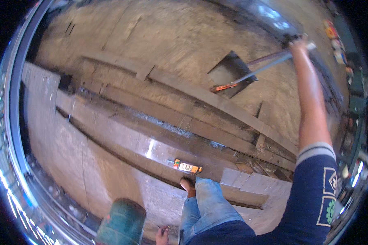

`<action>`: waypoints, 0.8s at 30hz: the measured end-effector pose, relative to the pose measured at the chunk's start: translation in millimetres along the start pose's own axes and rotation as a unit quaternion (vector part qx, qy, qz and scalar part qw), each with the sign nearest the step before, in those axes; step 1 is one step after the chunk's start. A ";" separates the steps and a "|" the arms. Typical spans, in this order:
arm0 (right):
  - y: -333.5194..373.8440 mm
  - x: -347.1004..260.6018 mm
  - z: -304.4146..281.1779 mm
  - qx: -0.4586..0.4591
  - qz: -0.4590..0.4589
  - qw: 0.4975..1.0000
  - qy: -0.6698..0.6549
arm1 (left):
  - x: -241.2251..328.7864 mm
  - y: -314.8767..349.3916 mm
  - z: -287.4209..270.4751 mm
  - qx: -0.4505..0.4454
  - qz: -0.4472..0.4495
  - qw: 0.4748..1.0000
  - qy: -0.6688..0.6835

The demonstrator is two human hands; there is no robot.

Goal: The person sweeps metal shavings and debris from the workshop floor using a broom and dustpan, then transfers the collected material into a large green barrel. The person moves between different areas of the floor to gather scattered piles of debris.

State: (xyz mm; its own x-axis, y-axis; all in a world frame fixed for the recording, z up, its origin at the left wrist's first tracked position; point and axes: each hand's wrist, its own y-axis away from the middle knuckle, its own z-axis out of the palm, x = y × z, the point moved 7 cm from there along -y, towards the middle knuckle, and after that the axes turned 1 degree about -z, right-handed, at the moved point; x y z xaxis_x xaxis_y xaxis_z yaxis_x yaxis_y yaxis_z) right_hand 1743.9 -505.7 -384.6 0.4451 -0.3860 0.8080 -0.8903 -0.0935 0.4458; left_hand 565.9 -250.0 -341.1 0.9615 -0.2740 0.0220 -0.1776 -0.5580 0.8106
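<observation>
My right hand (300, 44) is stretched out to the upper right, closed around long handles. From it a dark, square-cornered long-handled dustpan (230, 69) hangs over the floor. A pale blue stick (265, 66) with an orange end (225, 87), which looks like a broom, runs from the same hand across the pan. My left hand (162, 236) is low at the bottom edge, near a green cylindrical drum (122, 222). Its fingers are small and blurred, so I cannot make out whether they hold anything.
An orange and white box-shaped device (187, 167) lies by my foot. Long metal beams and plates (216, 100) cross the floor, with dark gaps between them. A blue-grey metal rail (18, 85) stands at the left. Assorted items (335, 41) line the far right.
</observation>
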 end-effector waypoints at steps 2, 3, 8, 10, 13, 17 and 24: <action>5.2 -5.5 22.6 0.079 0.032 0.996 -0.009 | 10.8 -22.2 -2.2 -0.064 -0.043 0.968 0.238; 1.3 -5.8 37.2 0.105 0.055 0.993 0.009 | 21.9 -26.3 -10.4 -0.050 -0.022 0.972 0.230; -34.7 -27.6 51.2 0.127 0.046 0.988 0.071 | 96.5 -6.4 -56.6 -0.014 -0.048 0.973 0.223; -58.0 -18.1 54.6 0.105 0.004 0.993 0.053 | 96.5 -12.1 -45.6 -0.007 -0.040 0.971 0.237; -50.5 -63.2 51.5 0.012 -0.040 0.997 0.059 | 85.2 -5.1 -28.7 0.018 -0.022 0.969 0.247; -24.1 -52.1 72.9 0.000 -0.024 0.996 0.082 | 106.1 -7.2 -29.8 0.011 -0.019 0.958 0.286; 108.7 -81.9 90.5 0.134 -0.131 0.969 0.161 | 59.1 27.6 19.2 0.065 -0.064 0.930 0.356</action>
State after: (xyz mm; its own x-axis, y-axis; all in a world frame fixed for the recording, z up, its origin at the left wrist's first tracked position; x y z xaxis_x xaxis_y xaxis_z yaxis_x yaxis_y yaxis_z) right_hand 1601.9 -567.3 -437.2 0.6281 -0.0152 0.7780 -0.7168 -0.4004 0.5708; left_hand 613.9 -296.7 -328.6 0.8635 0.3635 0.3496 -0.0318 -0.6525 0.7571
